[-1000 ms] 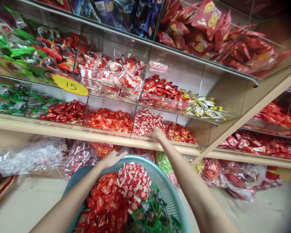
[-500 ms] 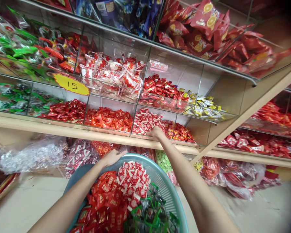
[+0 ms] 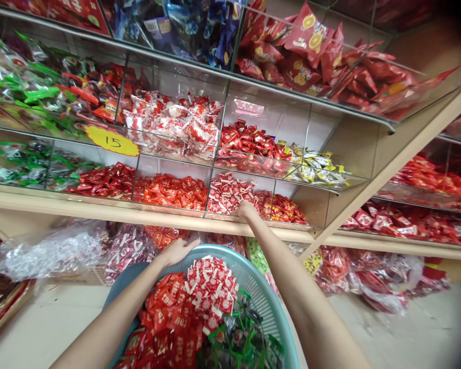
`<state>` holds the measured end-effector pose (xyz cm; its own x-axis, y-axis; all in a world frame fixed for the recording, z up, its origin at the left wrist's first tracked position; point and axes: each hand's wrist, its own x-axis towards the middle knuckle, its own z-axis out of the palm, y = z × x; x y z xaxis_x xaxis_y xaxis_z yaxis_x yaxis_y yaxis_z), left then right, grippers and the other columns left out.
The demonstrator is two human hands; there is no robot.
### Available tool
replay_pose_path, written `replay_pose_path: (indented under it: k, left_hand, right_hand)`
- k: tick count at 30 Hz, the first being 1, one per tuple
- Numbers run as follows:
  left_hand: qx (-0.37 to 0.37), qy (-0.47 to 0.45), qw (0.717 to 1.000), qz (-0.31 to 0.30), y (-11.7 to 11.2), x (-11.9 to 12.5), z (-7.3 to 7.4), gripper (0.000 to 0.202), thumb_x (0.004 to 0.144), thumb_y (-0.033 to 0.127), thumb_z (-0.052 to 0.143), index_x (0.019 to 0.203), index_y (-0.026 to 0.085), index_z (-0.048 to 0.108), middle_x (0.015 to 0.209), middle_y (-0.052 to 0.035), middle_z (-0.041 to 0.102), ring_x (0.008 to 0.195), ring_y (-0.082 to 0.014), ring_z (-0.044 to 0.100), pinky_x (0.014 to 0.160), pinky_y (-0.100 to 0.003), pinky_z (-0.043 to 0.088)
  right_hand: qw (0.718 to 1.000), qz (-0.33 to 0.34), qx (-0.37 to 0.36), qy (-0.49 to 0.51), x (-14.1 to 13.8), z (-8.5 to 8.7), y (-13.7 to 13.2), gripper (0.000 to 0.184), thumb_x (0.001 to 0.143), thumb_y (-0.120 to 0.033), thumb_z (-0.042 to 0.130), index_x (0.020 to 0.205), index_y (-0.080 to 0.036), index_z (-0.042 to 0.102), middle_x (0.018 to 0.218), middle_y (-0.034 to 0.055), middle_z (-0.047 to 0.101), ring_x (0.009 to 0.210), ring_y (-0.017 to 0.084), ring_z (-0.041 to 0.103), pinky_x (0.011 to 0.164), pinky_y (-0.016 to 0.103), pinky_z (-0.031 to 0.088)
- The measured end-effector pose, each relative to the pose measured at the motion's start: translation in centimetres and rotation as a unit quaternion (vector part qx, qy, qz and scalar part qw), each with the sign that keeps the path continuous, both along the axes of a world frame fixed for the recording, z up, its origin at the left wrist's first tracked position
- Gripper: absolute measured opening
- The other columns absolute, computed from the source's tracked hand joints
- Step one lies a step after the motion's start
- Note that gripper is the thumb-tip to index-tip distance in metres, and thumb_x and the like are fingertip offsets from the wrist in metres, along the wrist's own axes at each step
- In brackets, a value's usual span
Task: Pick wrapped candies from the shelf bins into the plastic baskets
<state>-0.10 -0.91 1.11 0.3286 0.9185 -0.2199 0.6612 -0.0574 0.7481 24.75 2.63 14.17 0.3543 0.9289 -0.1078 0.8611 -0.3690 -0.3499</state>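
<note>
My left hand [image 3: 179,251] is on the basket's [image 3: 271,307] far rim, my right hand [image 3: 246,210] among candies [image 3: 229,190] at the shelf's [image 3: 100,209] front edge. I can't tell either grip.

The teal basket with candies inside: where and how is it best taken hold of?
I would grip the teal basket by its rim, at the left and right sides, coming from outside and curling under the edge. It looks round and is open-topped, so opposite grips should balance the candies heaped inside. The left hand lies at the far rim.
</note>
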Motion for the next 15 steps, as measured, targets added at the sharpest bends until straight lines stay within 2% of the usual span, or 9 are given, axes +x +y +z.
replay_pose_path:
  k: [5, 9, 11, 13, 15]
  left_hand:
    - [0.002, 0.003, 1.0, 0.009, 0.0, 0.1, 0.3, 0.065, 0.06, 0.075, 0.042, 0.061, 0.014, 0.065, 0.06, -0.0059, 0.064, 0.066, -0.0229, 0.058, 0.06, -0.027, 0.035]
    - [-0.01, -0.011, 1.0, 0.002, -0.1, 0.2, 0.4, 0.069, 0.061, 0.076, 0.041, 0.067, 0.013, 0.068, 0.063, -0.0068, 0.066, 0.067, -0.0231, 0.058, 0.062, -0.028, 0.036]
    - [-0.017, -0.015, 1.0, 0.0, 0.0, 0.2, 0.3, 0.07, 0.06, 0.076, 0.041, 0.069, 0.012, 0.069, 0.064, -0.0072, 0.067, 0.068, -0.0234, 0.058, 0.063, -0.028, 0.036]
    - [-0.02, -0.017, 1.0, 0.0, 0.0, 0.2, 0.2, 0.071, 0.06, 0.077, 0.042, 0.071, 0.012, 0.069, 0.066, -0.0076, 0.068, 0.07, -0.0238, 0.059, 0.064, -0.028, 0.036]
    - [-0.026, -0.022, 0.999, -0.001, 0.1, 0.2, 0.1, 0.071, 0.06, 0.076, 0.042, 0.073, 0.013, 0.07, 0.07, -0.0076, 0.069, 0.072, -0.0237, 0.059, 0.065, -0.028, 0.036]
  right_hand:
    - [1.0, 0.002, 0.023, -0.014, 0.4, 1.5, -1.0, 0.037, 0.063, -0.029, 0.067, 0.096, -0.013, 0.062, 0.105, 0.0153, 0.062, 0.095, 0.026, 0.06, 0.075, 0.033, 0.047]
    - [0.995, 0.018, 0.096, 0.01, 2.0, 3.1, -2.5, 0.019, 0.066, -0.03, 0.063, 0.078, -0.017, 0.059, 0.084, 0.0077, 0.065, 0.08, 0.021, 0.06, 0.069, 0.029, 0.045]
    - [0.982, 0.065, 0.169, 0.043, 2.2, 3.2, -4.2, 0.014, 0.068, -0.03, 0.061, 0.074, -0.019, 0.054, 0.073, 0.0029, 0.062, 0.073, 0.017, 0.058, 0.065, 0.027, 0.043]
    - [0.956, 0.149, 0.233, 0.097, 1.5, 2.3, -6.7, 0.014, 0.072, -0.03, 0.057, 0.076, -0.02, 0.049, 0.069, -0.0004, 0.059, 0.066, 0.014, 0.055, 0.061, 0.024, 0.041]
    - [0.93, 0.249, 0.232, 0.141, -0.1, 0.5, -10.0, 0.012, 0.076, -0.03, 0.053, 0.078, -0.02, 0.046, 0.068, -0.002, 0.057, 0.062, 0.012, 0.052, 0.058, 0.023, 0.04]
